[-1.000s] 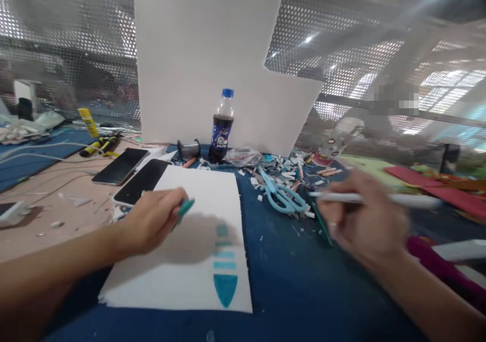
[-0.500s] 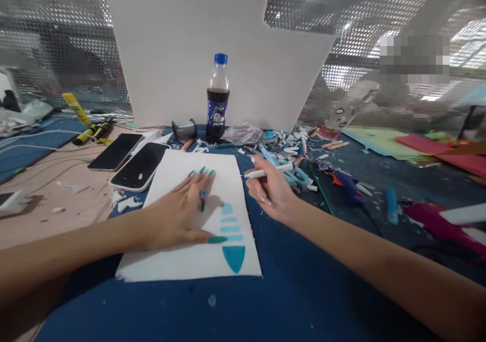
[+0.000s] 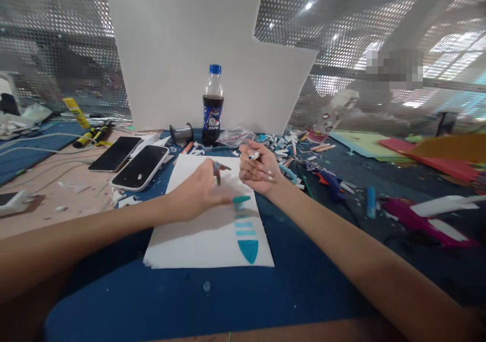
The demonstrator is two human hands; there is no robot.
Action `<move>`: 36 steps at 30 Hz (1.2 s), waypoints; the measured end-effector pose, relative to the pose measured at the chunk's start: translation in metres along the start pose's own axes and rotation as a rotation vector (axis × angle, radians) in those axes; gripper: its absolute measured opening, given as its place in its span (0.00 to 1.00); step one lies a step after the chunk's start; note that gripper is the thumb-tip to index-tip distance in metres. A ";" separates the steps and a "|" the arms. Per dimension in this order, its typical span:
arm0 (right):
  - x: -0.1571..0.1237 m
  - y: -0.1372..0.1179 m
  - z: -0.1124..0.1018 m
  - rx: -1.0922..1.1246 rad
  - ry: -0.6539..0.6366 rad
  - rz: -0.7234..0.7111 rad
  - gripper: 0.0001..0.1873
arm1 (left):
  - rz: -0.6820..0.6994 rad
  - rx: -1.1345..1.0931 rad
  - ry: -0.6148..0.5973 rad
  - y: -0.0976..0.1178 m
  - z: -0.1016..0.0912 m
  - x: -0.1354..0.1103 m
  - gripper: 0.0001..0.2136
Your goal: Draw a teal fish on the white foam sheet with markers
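My left hand (image 3: pixel 197 190) is raised a little over the white sheet of paper (image 3: pixel 182 251), palm down. Its thumb stretches out to the right and the other fingers bend, apart from the thumb, with nothing visible in them. Long teal nails show on this hand. Past the sheet's upper right edge, my right hand (image 3: pixel 261 172) is closed on a white marker (image 3: pixel 253 155), seen almost end-on. Along the right side of the paper runs a column of blue bars ending in a teal rounded point (image 3: pixel 248 251); the thumb covers the column's upper part.
Two phones (image 3: pixel 140 167) lie left of the paper. Behind it stand a Pepsi bottle (image 3: pixel 213 109) and a spool (image 3: pixel 181 133). Scraps (image 3: pixel 283 144) pile up at the back right, near a blue glue gun (image 3: pixel 334 182) and a magenta tool (image 3: pixel 421 223). Coloured sheets (image 3: pixel 425 157) lie farther right.
My left hand has lifted from the paper, its fingers now bent. The sheet has shifted right. My right hand has turned, so the marker points towards me instead of sideways.
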State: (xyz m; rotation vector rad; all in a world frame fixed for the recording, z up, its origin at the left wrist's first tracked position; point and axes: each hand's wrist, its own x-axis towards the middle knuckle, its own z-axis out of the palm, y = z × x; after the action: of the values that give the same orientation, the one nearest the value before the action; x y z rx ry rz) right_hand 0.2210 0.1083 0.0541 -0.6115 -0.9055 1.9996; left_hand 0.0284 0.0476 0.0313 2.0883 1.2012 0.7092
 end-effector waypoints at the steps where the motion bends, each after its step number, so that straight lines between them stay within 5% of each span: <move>1: -0.002 0.001 -0.001 -0.005 -0.011 -0.004 0.28 | 0.021 -0.037 0.047 0.000 0.002 0.006 0.31; 7: -0.011 0.012 -0.003 -0.050 -0.101 0.033 0.28 | 0.102 -0.205 0.042 -0.007 0.020 0.030 0.27; 12: -0.015 0.022 0.007 -0.015 -0.259 0.076 0.30 | 0.174 -0.277 0.035 -0.010 0.016 0.025 0.26; 18: -0.019 0.031 0.014 -0.009 -0.270 0.100 0.35 | 0.221 -0.462 -0.008 -0.018 0.014 0.018 0.25; 26: -0.012 0.014 0.003 -0.129 -0.108 0.012 0.36 | 0.256 -0.508 0.100 -0.014 0.017 0.013 0.24; 30: -0.017 0.017 -0.016 -0.305 -0.006 -0.079 0.28 | 0.183 -0.361 0.110 -0.029 0.005 0.005 0.16; 36: -0.034 0.035 -0.036 -0.537 0.098 -0.209 0.31 | 0.109 -0.140 0.175 -0.048 -0.006 0.000 0.11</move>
State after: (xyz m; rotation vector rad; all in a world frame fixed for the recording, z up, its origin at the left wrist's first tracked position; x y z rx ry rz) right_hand 0.2464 0.0795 0.0072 -0.8595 -1.3977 1.5250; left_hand -0.0019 0.0682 0.0004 2.0195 1.1008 1.0148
